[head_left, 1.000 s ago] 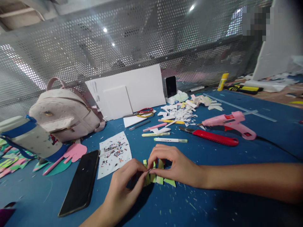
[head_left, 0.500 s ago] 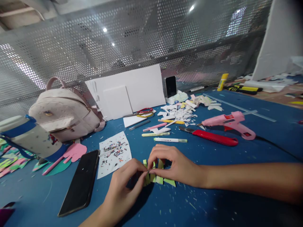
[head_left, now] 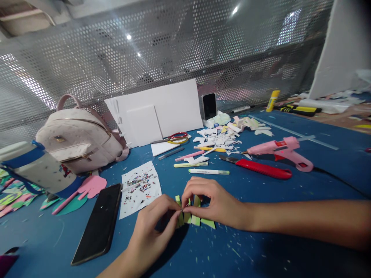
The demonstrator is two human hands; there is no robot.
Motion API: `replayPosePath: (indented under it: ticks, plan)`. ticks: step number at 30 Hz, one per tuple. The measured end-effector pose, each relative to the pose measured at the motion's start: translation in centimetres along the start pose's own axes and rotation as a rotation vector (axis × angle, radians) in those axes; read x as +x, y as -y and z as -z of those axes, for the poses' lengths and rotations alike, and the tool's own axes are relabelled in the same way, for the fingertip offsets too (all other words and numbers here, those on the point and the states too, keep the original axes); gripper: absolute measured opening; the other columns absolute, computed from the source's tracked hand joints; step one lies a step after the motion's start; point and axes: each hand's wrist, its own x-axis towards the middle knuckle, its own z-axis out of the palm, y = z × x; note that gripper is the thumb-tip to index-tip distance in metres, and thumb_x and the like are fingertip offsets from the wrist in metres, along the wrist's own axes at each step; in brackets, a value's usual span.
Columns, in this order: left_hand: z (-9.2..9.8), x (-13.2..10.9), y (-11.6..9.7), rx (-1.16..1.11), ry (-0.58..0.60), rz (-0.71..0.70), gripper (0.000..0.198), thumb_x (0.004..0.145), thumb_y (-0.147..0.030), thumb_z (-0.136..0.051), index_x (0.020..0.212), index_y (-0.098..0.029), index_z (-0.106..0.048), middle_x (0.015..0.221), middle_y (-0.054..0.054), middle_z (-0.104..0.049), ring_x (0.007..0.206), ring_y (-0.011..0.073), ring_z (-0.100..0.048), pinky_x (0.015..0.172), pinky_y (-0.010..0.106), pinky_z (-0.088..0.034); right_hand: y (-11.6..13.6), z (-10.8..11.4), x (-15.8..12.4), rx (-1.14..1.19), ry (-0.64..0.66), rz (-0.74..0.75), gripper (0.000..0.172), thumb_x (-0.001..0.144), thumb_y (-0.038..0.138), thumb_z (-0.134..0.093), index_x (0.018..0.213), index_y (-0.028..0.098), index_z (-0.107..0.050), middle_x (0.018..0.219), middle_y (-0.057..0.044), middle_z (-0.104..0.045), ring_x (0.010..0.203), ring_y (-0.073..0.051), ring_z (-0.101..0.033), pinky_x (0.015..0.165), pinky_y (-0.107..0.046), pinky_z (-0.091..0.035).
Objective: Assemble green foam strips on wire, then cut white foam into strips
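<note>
My left hand (head_left: 155, 227) and my right hand (head_left: 211, 202) meet low in the middle of the blue table (head_left: 261, 247). Both pinch a tiny piece between thumb and forefinger at the same spot; it is too small to name. Under and behind the fingers lie several light green paper strips (head_left: 195, 218), some standing on edge. My right forearm comes in from the right edge. My left wrist rises from the bottom edge.
A black phone (head_left: 100, 224) lies left of my hands beside a white sheet with coloured specks (head_left: 140, 189). Behind are pens (head_left: 208, 171), a red utility knife (head_left: 261, 168), a pink glue gun (head_left: 279, 151), white scraps (head_left: 220, 137), white boards (head_left: 162, 110), a pale backpack (head_left: 78, 137), a bottle (head_left: 34, 168).
</note>
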Motion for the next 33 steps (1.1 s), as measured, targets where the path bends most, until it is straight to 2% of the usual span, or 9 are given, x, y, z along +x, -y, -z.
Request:
replayPosePath:
  ticks: [21, 33]
  plan:
    - [-0.04, -0.06, -0.02, -0.009, 0.03, 0.026, 0.014, 0.096, -0.009, -0.054, 0.089, -0.019, -0.06, 0.081, 0.001, -0.063, 0.072, 0.0115, -0.06, 0.067, 0.021, -0.046, 0.33, 0.05, 0.03, 0.001, 0.027, -0.021, 0.007, 0.089, 0.016, -0.07, 0.084, 0.017, -0.066, 0.082, 0.0, -0.065, 0.081, -0.014, -0.056, 0.075, -0.026, -0.042]
    - [-0.01, 0.18, -0.12, 0.016, 0.001, 0.015, 0.014, 0.095, -0.01, -0.054, 0.088, -0.019, -0.061, 0.078, 0.002, -0.064, 0.069, 0.0125, -0.061, 0.064, 0.022, -0.046, -0.01, 0.05, -0.02, 0.029, 0.006, -0.079, 0.006, 0.087, 0.022, -0.075, 0.088, 0.019, -0.07, 0.085, 0.0, -0.067, 0.08, -0.013, -0.058, 0.069, -0.024, -0.043]
